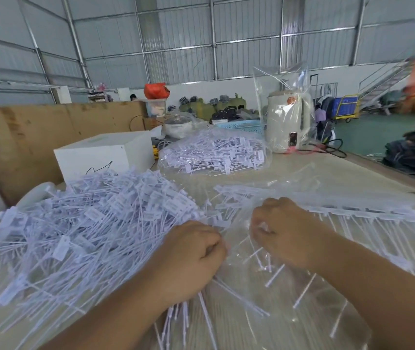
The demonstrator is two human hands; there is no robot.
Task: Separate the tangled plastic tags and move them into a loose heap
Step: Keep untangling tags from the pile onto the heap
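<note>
Right of loose heap (80, 228), both hands over clear plastic sheet (290, 299). Left hand (191, 258) curled, pinching tags at heap's edge. Right hand (284, 231) curled, gripping tag strip (353, 213). Second bagged pile (214, 152) behind heap.

A large heap of tags (80, 223) filled the near left of the table (327, 173), hemmed by a white box (102, 154) behind it. Far off, a bagged pile (214, 154) and kettle (288, 122) blocked the middle, while bare tabletop lay open at the far right.
</note>
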